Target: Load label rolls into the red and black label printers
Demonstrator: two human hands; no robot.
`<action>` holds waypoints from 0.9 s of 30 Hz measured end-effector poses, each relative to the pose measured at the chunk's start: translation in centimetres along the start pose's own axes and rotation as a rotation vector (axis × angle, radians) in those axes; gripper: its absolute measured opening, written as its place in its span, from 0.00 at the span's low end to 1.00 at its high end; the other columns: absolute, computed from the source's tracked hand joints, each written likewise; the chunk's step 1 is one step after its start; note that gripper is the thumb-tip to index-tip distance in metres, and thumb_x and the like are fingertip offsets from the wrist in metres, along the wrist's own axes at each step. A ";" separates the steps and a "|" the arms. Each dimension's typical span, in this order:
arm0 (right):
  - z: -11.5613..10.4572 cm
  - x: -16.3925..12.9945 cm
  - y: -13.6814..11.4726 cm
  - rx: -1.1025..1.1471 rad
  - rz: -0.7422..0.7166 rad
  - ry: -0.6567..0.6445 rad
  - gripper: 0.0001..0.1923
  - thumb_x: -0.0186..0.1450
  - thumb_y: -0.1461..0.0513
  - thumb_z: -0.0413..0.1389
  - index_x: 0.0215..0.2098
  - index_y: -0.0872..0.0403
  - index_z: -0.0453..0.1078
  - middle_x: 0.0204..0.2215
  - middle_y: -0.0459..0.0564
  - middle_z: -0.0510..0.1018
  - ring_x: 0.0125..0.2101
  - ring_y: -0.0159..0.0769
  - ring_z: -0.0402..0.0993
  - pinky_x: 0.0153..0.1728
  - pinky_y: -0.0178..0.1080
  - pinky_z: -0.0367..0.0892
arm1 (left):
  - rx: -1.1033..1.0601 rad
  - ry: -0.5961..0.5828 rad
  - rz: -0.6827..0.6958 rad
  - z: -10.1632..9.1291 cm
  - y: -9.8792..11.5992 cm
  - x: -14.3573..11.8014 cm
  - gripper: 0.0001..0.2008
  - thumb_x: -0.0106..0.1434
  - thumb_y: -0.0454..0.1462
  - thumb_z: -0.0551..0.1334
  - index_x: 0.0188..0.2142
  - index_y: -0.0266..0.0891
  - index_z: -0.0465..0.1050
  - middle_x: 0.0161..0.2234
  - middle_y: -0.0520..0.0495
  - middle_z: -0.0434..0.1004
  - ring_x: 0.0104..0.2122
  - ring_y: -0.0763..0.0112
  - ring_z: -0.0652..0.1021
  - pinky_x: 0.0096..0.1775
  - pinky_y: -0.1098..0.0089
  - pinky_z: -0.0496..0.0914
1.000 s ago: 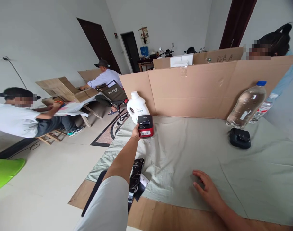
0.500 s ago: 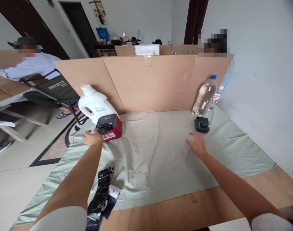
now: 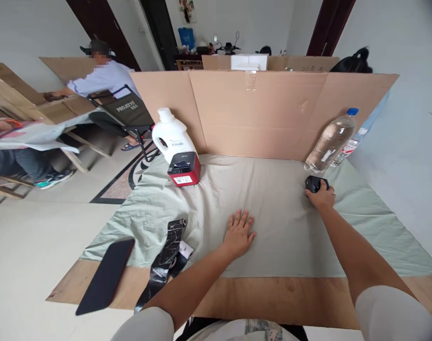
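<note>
My left hand [image 3: 239, 235] lies flat on the green cloth [image 3: 269, 208], its fingers spread and holding nothing. Over at the right, my right hand [image 3: 322, 195] grips a small black box-shaped device [image 3: 312, 183], its fingers around the sides; part of the device is hidden. Just behind it a large clear bottle with a blue cap [image 3: 331, 142] leans against the cardboard, beside a smaller clear bottle [image 3: 347, 149]. A red and black label printer [image 3: 184, 169] stands at the left in front of a white jug [image 3: 173, 135]. Black and white rolls [image 3: 173, 248] lie left of my left forearm.
A cardboard screen [image 3: 258, 113] borders the back of the table. Near the front left edge rests a dark flat slab [image 3: 107, 274], overhanging the wood. A person in a white top [image 3: 105, 76] sits beyond on the left, and a wall flanks the right.
My left hand has left the printer's side and come down flat at the middle of the cloth. My right hand has closed on the black device. The view has swung left.
</note>
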State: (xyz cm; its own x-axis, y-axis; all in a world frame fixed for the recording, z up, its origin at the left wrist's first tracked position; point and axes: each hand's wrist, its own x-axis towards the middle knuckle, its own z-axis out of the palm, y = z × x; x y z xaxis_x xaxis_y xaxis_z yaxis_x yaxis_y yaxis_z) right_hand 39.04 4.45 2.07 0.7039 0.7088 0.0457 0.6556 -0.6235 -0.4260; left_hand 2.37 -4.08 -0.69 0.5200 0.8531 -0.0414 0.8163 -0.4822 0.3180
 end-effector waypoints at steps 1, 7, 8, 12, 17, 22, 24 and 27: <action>0.1 -0.8 0.1 0.029 -0.046 0.012 0.46 0.56 0.47 0.59 0.67 0.54 0.52 0.63 0.68 0.55 0.60 0.64 0.58 0.59 0.58 0.56 | 0.003 -0.013 0.013 0.1 0.0 -0.4 0.30 0.70 0.48 0.48 0.68 0.40 0.53 0.71 0.42 0.45 0.70 0.49 0.45 0.66 0.46 0.41; 1.3 -11.4 -1.3 0.277 -0.536 0.018 0.42 0.57 0.46 0.58 0.64 0.55 0.58 0.57 0.63 0.65 0.59 0.53 0.61 0.60 0.55 0.59 | -0.029 0.026 0.014 -0.2 -0.2 -0.7 0.30 0.69 0.46 0.52 0.67 0.38 0.56 0.70 0.41 0.48 0.69 0.48 0.46 0.66 0.46 0.42; 1.6 -13.7 -1.9 0.302 -0.593 0.006 0.40 0.58 0.45 0.58 0.64 0.54 0.58 0.57 0.62 0.65 0.59 0.53 0.62 0.60 0.55 0.60 | -0.047 0.043 0.014 -0.2 -0.2 -0.7 0.29 0.69 0.45 0.52 0.66 0.37 0.56 0.69 0.40 0.50 0.69 0.48 0.47 0.66 0.46 0.43; 2.8 -21.8 -4.3 0.319 -0.683 -0.047 0.40 0.59 0.45 0.57 0.64 0.51 0.58 0.59 0.63 0.63 0.58 0.55 0.62 0.56 0.58 0.64 | -0.172 0.179 -0.011 0.1 -0.6 -0.8 0.25 0.67 0.36 0.53 0.62 0.33 0.60 0.65 0.37 0.61 0.67 0.54 0.56 0.65 0.49 0.49; 3.8 -26.9 -5.7 0.280 -0.619 -0.012 0.41 0.61 0.42 0.54 0.66 0.52 0.55 0.60 0.66 0.60 0.57 0.59 0.62 0.51 0.61 0.67 | -0.289 0.329 -0.067 0.5 -1.6 -0.7 0.21 0.62 0.27 0.51 0.54 0.34 0.70 0.54 0.39 0.73 0.61 0.56 0.65 0.61 0.53 0.59; 4.2 -28.7 -5.1 0.169 -0.670 -0.018 0.43 0.62 0.42 0.54 0.67 0.55 0.53 0.62 0.70 0.57 0.57 0.61 0.62 0.50 0.62 0.66 | -0.262 0.315 -0.134 0.5 -1.5 -0.5 0.20 0.64 0.27 0.51 0.53 0.34 0.72 0.57 0.39 0.72 0.62 0.52 0.62 0.61 0.51 0.59; 4.2 -29.3 -4.5 0.134 -0.738 -0.005 0.40 0.64 0.45 0.53 0.68 0.55 0.52 0.64 0.70 0.54 0.57 0.60 0.62 0.51 0.62 0.65 | -0.261 0.302 -0.146 0.4 -1.3 -0.5 0.21 0.65 0.28 0.51 0.55 0.35 0.71 0.57 0.39 0.71 0.62 0.51 0.61 0.61 0.51 0.59; 3.7 -29.9 -4.0 0.121 -0.834 0.058 0.35 0.67 0.48 0.52 0.66 0.57 0.55 0.65 0.68 0.54 0.59 0.58 0.58 0.53 0.60 0.64 | -0.283 0.308 -0.142 0.3 -1.3 -0.6 0.21 0.65 0.28 0.51 0.55 0.34 0.71 0.57 0.38 0.71 0.62 0.52 0.62 0.61 0.51 0.59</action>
State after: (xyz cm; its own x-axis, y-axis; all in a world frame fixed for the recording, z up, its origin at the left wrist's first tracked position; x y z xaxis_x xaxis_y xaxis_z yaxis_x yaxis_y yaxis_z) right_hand 14.40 -13.05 -0.93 0.0170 0.9014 0.4328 0.9353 0.1386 -0.3254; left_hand 1.09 -4.00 -1.42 0.2730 0.9474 0.1671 0.7510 -0.3184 0.5785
